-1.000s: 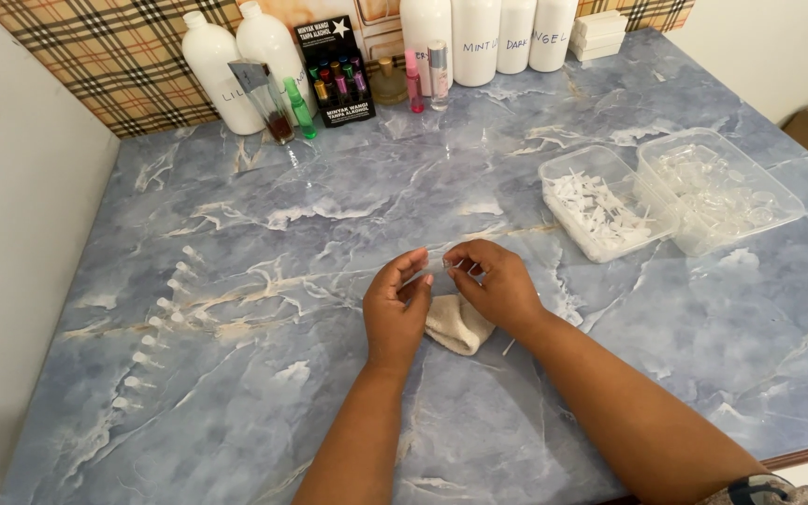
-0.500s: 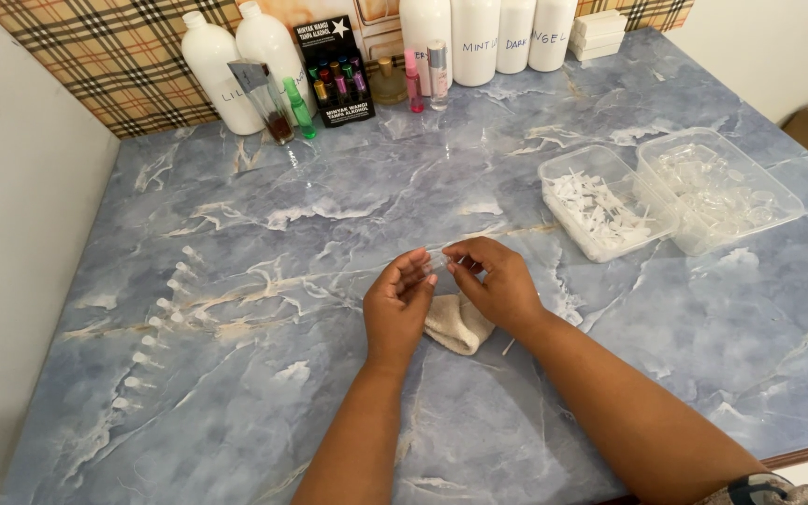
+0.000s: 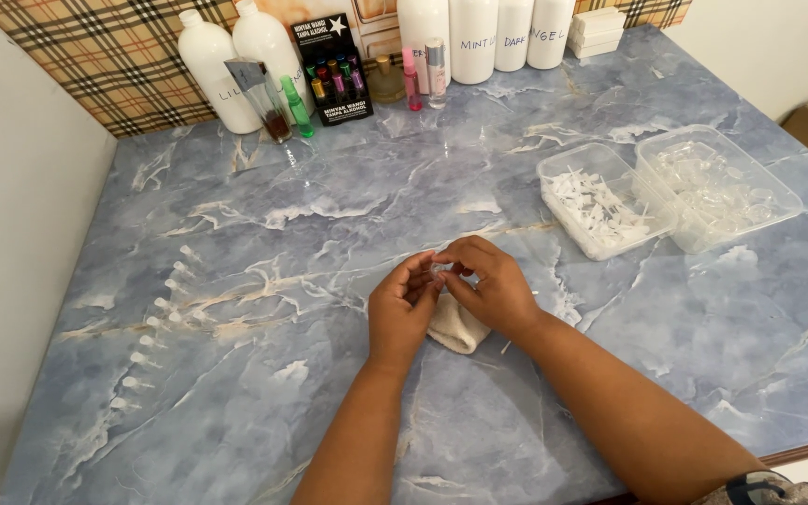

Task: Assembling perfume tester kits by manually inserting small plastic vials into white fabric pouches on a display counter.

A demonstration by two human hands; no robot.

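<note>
My left hand (image 3: 402, 313) and right hand (image 3: 488, 288) meet fingertip to fingertip over the blue marbled worktop (image 3: 329, 215), both grips pinched on a tiny clear piece (image 3: 439, 272) held between them, too small to make out. A folded cream cloth (image 3: 455, 329) lies under my right wrist. To my right stand two clear tubs (image 3: 600, 201), well apart from my hands; small white caps (image 3: 156, 318) line the left side
</note>
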